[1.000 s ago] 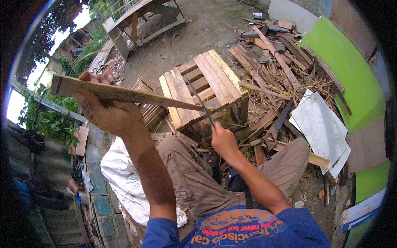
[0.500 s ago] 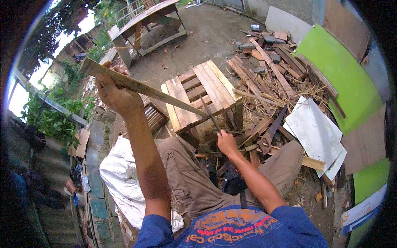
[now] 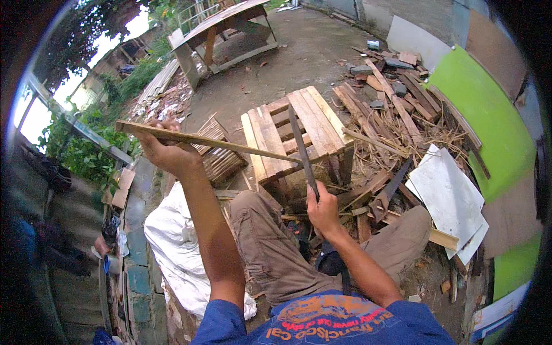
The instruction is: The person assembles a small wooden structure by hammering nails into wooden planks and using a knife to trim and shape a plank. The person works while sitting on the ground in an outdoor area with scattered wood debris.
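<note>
My left hand (image 3: 172,155) is raised at the left, its fingers wrapped round one end of a long, narrow wooden slat (image 3: 224,145). The slat slopes down to the right, its far end over the near edge of a low slatted wooden stand (image 3: 267,141). My right hand (image 3: 323,210) grips the lower end of a long dark blade, like a machete (image 3: 301,144). Its upper part points away from me across the stand's top. The slat's far end meets or nearly meets the blade; I cannot tell whether they touch.
A handsaw (image 3: 397,185) lies right of the stand, near scrap wood (image 3: 397,103) and shavings. White sheets (image 3: 448,192) and green panels (image 3: 474,115) line the right. White cloth (image 3: 178,247) lies by my left leg, a bundle of sticks (image 3: 221,152) beyond it. A wooden table (image 3: 230,23) stands far off.
My left hand has lowered its end of the slat, which now lies closer to level. The blade has swung up and its flat side shows. The whole view has shifted slightly.
</note>
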A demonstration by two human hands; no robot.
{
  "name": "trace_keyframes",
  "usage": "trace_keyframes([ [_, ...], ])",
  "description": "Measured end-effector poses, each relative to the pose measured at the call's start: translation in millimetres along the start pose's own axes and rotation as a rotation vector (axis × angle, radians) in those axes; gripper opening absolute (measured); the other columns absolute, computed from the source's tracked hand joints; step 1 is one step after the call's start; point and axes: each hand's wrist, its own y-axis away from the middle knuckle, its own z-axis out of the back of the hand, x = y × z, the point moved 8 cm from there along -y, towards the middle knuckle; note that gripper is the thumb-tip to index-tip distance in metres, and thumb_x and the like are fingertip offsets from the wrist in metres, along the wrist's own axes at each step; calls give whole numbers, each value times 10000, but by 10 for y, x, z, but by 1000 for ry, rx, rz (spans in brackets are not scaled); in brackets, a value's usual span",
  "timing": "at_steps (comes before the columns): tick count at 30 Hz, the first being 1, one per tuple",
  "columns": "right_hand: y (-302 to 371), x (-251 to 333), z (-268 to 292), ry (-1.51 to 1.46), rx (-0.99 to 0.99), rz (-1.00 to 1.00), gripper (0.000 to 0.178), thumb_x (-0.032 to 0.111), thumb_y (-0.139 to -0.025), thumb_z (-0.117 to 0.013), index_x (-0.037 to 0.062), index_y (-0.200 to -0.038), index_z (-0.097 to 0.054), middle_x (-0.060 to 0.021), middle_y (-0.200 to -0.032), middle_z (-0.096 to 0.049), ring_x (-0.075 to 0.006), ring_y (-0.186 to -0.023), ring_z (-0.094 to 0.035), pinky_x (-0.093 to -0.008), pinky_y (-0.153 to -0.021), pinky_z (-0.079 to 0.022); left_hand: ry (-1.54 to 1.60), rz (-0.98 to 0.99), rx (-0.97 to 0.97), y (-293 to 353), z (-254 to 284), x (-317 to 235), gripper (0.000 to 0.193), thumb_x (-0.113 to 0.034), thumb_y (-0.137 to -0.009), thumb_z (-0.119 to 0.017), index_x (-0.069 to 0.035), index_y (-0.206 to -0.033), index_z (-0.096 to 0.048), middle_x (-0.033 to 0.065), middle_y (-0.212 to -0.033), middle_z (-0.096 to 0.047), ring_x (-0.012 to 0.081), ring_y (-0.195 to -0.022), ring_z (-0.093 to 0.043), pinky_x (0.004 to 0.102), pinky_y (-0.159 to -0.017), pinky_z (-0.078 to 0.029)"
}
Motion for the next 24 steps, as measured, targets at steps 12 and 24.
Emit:
trace_keyframes([
  [12,-362,1268,-298,159,249,209,220,79,-937,-521,-15,-1137,-522,-292,-834,-643,-489,-782,-638,-562,-662,-517,121,-116,269,355,-523,-141,415,-471,-1024,-496,-70,-914,-502,20,-728,-442,113,-586,-393,258,-540,-350],
  [24,-11,-1393,-101,673,319,-203,170,125,-922,-511,14,-1051,-521,-278,-845,-679,-506,-802,-659,-601,-713,-525,306,14,317,210,-303,-96,417,-502,-1015,-478,-126,-834,-482,12,-701,-423,122,-549,-374,264,-477,-324],
])
